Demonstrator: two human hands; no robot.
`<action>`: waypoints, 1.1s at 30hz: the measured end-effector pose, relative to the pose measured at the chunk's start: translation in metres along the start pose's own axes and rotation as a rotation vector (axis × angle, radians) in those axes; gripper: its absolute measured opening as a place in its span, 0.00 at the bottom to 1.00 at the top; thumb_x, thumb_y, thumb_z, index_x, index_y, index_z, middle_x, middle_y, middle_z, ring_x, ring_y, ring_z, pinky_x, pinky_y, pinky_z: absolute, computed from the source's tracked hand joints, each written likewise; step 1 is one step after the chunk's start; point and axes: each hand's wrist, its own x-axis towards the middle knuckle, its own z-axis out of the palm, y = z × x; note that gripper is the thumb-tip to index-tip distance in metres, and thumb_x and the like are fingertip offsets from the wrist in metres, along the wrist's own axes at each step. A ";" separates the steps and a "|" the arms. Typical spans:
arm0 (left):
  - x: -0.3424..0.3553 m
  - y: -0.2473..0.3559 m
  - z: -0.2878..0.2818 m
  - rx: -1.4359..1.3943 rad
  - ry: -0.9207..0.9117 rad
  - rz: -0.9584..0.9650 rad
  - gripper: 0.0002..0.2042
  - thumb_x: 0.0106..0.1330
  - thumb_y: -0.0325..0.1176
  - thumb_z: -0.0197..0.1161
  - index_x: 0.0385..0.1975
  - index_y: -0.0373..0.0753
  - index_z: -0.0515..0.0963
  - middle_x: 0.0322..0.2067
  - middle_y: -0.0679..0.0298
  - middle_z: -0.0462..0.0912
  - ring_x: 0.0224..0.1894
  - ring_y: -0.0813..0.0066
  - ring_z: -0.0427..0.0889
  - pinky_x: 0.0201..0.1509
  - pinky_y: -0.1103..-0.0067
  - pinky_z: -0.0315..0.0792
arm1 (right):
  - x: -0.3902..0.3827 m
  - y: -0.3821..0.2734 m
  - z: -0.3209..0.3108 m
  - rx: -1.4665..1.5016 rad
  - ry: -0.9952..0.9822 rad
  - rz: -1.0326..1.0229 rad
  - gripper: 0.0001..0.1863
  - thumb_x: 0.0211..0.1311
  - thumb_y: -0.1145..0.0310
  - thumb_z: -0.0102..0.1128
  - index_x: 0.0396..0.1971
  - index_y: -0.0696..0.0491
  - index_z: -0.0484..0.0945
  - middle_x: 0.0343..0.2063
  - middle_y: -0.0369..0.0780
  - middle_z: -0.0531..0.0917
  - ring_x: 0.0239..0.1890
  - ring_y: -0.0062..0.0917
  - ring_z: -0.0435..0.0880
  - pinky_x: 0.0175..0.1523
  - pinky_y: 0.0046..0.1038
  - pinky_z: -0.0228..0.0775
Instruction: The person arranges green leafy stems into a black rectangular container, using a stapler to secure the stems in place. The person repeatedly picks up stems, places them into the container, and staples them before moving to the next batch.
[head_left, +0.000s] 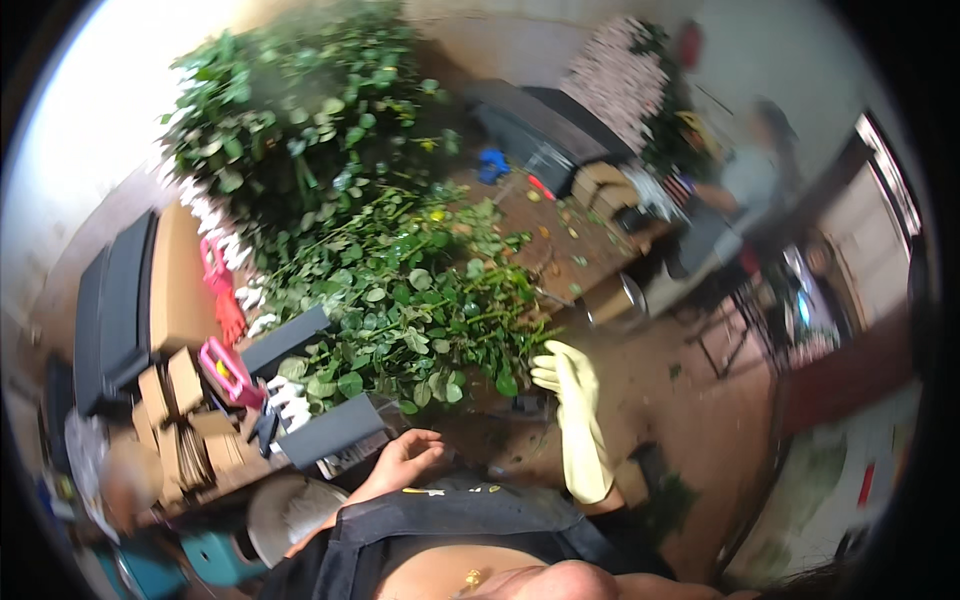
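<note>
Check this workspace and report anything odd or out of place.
The right hand wears a long pale-yellow glove while the left hand is bare, an odd mismatch. Small green leaf scraps litter the brown tabletop, looking untidy.

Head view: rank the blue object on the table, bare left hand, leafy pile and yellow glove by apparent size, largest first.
1. Leafy pile
2. Yellow glove
3. Bare left hand
4. Blue object

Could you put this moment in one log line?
left hand: bare, open, beside grey block | right hand: yellow-gloved, open, near leafy stems | stems: heaped on table | co-worker: right
</note>
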 end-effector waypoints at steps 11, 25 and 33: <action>-0.005 0.076 0.004 0.554 0.365 0.316 0.16 0.70 0.37 0.68 0.53 0.37 0.81 0.45 0.59 0.88 0.47 0.69 0.87 0.51 0.73 0.79 | 0.249 0.066 -0.047 -0.859 -0.092 -0.268 0.26 0.67 0.76 0.64 0.65 0.57 0.74 0.56 0.48 0.84 0.57 0.34 0.84 0.62 0.32 0.76; 0.010 0.090 -0.050 0.562 0.671 0.267 0.11 0.67 0.27 0.69 0.47 0.35 0.83 0.42 0.57 0.88 0.47 0.66 0.87 0.54 0.74 0.77 | 0.351 0.126 -0.004 -1.824 -0.336 0.249 0.16 0.69 0.69 0.53 0.48 0.58 0.86 0.49 0.51 0.87 0.51 0.47 0.88 0.54 0.45 0.80; 0.042 0.092 -0.015 0.418 0.702 0.218 0.11 0.68 0.25 0.68 0.49 0.35 0.82 0.42 0.61 0.89 0.44 0.74 0.85 0.53 0.76 0.77 | 0.366 0.139 -0.063 -1.762 -0.389 -0.026 0.17 0.73 0.65 0.48 0.53 0.56 0.81 0.43 0.51 0.88 0.46 0.47 0.88 0.55 0.45 0.78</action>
